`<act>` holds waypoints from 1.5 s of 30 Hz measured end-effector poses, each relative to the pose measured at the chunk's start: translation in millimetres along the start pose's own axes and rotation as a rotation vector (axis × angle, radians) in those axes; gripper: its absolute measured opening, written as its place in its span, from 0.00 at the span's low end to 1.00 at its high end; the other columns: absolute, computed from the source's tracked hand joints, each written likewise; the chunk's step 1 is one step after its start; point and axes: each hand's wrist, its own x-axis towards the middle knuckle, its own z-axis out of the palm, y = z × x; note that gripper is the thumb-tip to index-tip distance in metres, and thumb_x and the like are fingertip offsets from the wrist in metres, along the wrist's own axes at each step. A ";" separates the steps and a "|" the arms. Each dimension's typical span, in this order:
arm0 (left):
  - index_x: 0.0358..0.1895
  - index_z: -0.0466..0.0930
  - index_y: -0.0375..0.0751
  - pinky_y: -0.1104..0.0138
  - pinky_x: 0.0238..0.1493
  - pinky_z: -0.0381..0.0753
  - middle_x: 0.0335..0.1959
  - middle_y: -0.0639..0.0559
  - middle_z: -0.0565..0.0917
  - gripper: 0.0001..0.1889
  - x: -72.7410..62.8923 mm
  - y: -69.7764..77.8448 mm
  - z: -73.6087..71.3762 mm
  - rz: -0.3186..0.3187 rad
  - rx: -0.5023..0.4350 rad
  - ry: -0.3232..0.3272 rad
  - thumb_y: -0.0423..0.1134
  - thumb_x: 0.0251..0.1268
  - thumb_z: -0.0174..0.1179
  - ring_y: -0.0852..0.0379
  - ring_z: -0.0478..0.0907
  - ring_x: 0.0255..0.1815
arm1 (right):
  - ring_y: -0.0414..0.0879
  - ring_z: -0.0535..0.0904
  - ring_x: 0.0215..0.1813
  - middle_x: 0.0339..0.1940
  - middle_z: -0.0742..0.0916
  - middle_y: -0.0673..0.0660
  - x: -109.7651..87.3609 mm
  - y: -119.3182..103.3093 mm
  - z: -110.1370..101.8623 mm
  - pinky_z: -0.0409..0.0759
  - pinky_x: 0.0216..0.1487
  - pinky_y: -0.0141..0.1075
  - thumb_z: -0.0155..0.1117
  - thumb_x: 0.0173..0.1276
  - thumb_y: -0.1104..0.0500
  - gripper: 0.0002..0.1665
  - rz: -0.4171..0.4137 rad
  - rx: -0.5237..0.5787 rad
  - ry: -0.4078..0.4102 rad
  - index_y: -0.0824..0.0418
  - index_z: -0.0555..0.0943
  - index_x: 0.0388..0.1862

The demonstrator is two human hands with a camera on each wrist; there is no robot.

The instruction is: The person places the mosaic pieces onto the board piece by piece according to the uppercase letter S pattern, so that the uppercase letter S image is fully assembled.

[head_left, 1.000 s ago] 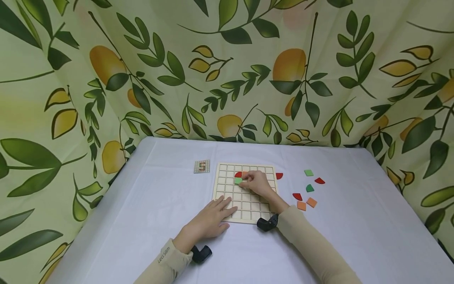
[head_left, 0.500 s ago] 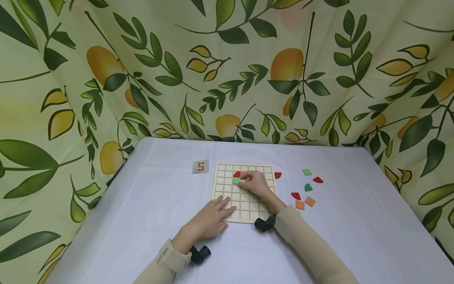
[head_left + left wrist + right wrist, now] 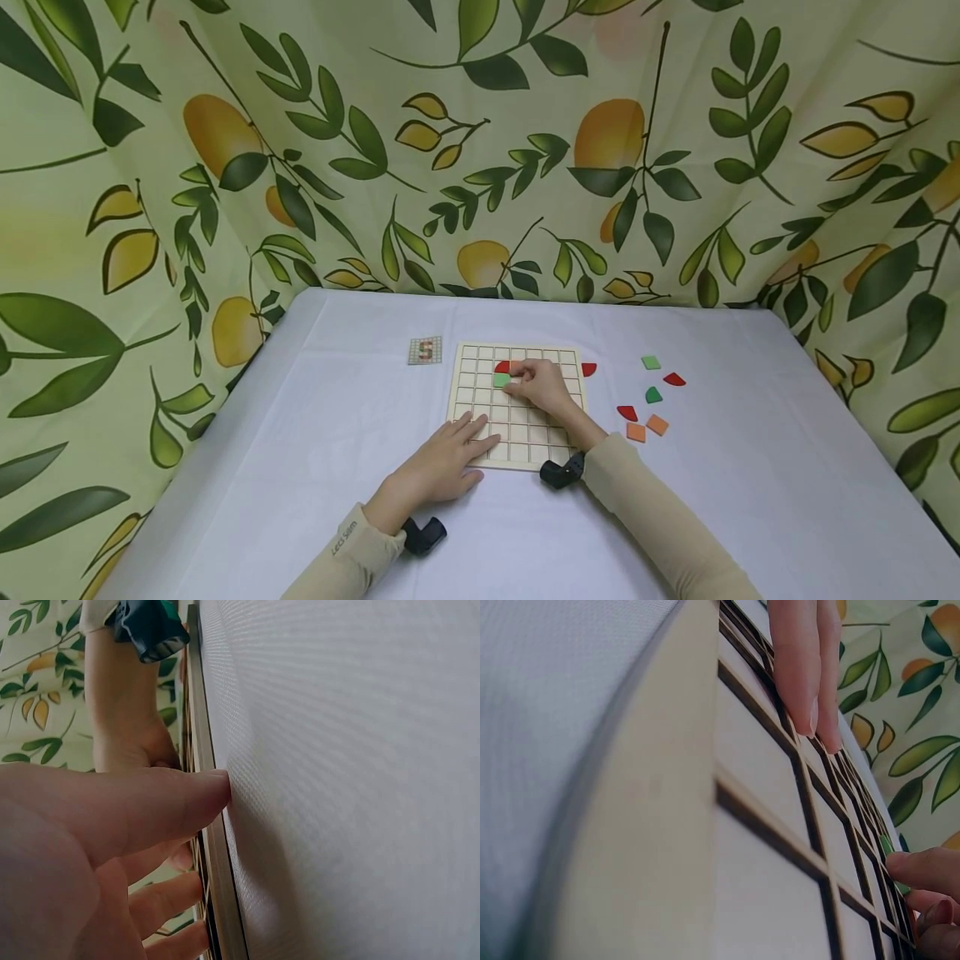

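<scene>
Your left hand (image 3: 442, 462) lies palm down with its fingers spread apart, the fingertips resting on the near left part of the gridded wooden board (image 3: 519, 453); its thumb sticks out past the board's near edge, over the white tablecloth (image 3: 300, 433). Your right hand (image 3: 546, 387) reaches over the middle of the board from the right, fingers curled and thumb close to them, right at the placed pieces; whether they pinch one, you cannot tell from these views. In the right wrist view its thumb is at the edge of the light green square (image 3: 501, 380). That square lies on the grid just on your side of the red rounded piece (image 3: 502, 367), and the orange tile (image 3: 514, 367) sits to the red one's right, partly covered by your fingers. Just beside the board's right edge you have another red piece (image 3: 589, 369). Farther right are two red wedges (image 3: 627, 413), a dark green wedge (image 3: 654, 395), a pale green square (image 3: 651, 362) and two loose orange squares (image 3: 636, 432). Left of the board's far corner is a small pattern card (image 3: 425, 351). Behind the table hangs a leaf-and-fruit curtain (image 3: 480, 133).
</scene>
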 end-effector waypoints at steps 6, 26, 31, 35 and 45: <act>0.71 0.65 0.53 0.49 0.78 0.60 0.77 0.46 0.60 0.28 0.8 -0.4 0.4 0.000 0.005 -0.001 0.45 0.69 0.55 0.43 0.54 0.79 | 0.40 0.64 0.21 0.14 0.71 0.48 -0.1 -0.8 -0.7 0.63 0.25 0.28 0.75 0.54 0.60 0.14 0.011 0.008 -0.003 0.65 0.85 0.39; 0.71 0.65 0.52 0.49 0.78 0.60 0.77 0.46 0.60 0.27 0.8 0.1 -0.4 0.003 0.018 -0.002 0.46 0.69 0.55 0.43 0.54 0.79 | 0.37 0.63 0.20 0.15 0.71 0.46 -5.2 2.8 -8.6 0.63 0.23 0.27 0.73 0.56 0.59 0.15 -0.034 0.016 0.011 0.66 0.86 0.40; 0.71 0.65 0.52 0.49 0.78 0.60 0.77 0.46 0.60 0.27 0.3 0.7 -1.2 -0.002 0.017 -0.006 0.46 0.69 0.55 0.43 0.54 0.79 | 0.38 0.66 0.23 0.17 0.73 0.46 -8.5 2.3 -13.8 0.65 0.24 0.26 0.72 0.57 0.60 0.14 -0.029 0.012 0.026 0.66 0.86 0.40; 0.71 0.65 0.52 0.49 0.78 0.59 0.77 0.45 0.60 0.27 -0.1 1.4 -2.2 -0.003 0.010 -0.007 0.45 0.69 0.55 0.43 0.54 0.79 | 0.38 0.66 0.22 0.18 0.74 0.47 -11.8 1.9 -19.3 0.65 0.23 0.27 0.71 0.58 0.59 0.14 -0.023 0.019 0.015 0.65 0.86 0.41; 0.71 0.65 0.51 0.49 0.78 0.59 0.77 0.45 0.60 0.27 0.1 1.5 -1.9 -0.008 -0.010 -0.006 0.45 0.69 0.55 0.43 0.54 0.79 | 0.40 0.66 0.23 0.17 0.73 0.47 -20.4 3.1 -29.3 0.64 0.23 0.26 0.71 0.59 0.59 0.14 -0.043 0.019 -0.010 0.67 0.85 0.41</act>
